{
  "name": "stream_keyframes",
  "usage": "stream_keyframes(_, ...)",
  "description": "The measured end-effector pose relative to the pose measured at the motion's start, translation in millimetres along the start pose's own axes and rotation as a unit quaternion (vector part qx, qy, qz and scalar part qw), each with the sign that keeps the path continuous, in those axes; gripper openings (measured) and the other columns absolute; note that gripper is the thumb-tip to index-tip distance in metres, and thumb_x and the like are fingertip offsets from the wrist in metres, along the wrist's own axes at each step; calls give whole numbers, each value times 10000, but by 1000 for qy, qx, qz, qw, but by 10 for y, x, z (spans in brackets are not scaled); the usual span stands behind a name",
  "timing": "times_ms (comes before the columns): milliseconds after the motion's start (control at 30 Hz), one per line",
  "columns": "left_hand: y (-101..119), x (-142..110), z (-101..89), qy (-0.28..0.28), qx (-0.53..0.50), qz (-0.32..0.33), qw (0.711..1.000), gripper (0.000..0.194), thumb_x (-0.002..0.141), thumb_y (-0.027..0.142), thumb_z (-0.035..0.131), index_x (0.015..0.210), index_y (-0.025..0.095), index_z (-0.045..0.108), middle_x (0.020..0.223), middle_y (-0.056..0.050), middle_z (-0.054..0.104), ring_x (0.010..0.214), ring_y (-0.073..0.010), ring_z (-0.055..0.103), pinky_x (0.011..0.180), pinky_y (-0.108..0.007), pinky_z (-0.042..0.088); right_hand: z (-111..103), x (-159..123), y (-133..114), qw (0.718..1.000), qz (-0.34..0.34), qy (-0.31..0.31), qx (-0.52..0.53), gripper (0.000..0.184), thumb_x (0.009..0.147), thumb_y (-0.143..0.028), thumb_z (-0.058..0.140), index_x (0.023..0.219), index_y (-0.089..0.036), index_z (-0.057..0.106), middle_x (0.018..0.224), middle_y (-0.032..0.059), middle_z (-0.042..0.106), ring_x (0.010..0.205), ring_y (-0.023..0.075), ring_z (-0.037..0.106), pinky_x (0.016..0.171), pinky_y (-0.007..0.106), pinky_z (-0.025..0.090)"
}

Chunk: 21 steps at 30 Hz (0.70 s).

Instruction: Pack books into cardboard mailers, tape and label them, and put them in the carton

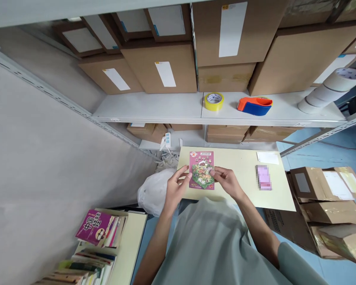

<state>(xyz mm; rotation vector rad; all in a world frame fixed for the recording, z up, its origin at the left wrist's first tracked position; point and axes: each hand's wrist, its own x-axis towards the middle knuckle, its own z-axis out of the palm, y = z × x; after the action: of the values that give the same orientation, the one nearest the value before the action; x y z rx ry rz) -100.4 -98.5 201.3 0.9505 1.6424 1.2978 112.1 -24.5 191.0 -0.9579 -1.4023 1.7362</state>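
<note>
A small picture book [201,169] with a pink and green cover lies over the near part of a pale yellow table [240,166]. My left hand [175,187] pinches the book's left edge between thumb and fingers. My right hand [227,181] grips its right edge the same way. Both forearms reach forward from my grey-green shirt.
A blurred pink item [264,177] and a white slip [267,158] lie on the table's right side. The shelf behind holds yellow tape [214,101], an orange-blue dispenser [254,105], white tape rolls [329,91] and cardboard boxes [163,67]. Books [97,237] are stacked lower left; parcels [329,209] sit on the right.
</note>
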Motion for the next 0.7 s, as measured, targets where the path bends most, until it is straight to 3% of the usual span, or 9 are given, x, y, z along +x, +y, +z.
stream_keyframes(133,142,-24,-169,-34,-81,-35,995,531,843,525,879,1233,169,817,1228,-156,824,1105,-299,786,938,-384,646,37,-23,-119,999,3,-38,16,562,902,-735,744,1010,-186,797,766,15,725,720,181,671,709,321,609)
stream_keyframes(433,168,-227,-376,2,-41,41,998,378,871,467,856,1128,190,841,1117,-108,845,1006,-253,783,898,-342,630,194,9,-29,999,-20,-38,13,531,919,-702,768,1133,-230,650,776,11,781,766,210,747,766,347,627)
stream_keyframes(567,213,-330,-506,29,22,97,995,261,889,426,832,1039,213,830,1059,-83,839,932,-228,770,866,-331,625,244,-31,-175,995,-72,-41,-49,425,972,-653,734,1073,-241,697,1010,84,838,980,263,809,928,415,647)
stream_keyframes(700,307,-425,-610,24,91,192,977,94,933,321,760,913,248,816,1057,-76,839,1107,-267,775,1038,-414,601,272,-55,-291,985,-141,-57,-80,339,993,-610,733,1029,-274,760,1222,99,830,1303,311,740,1197,549,534)
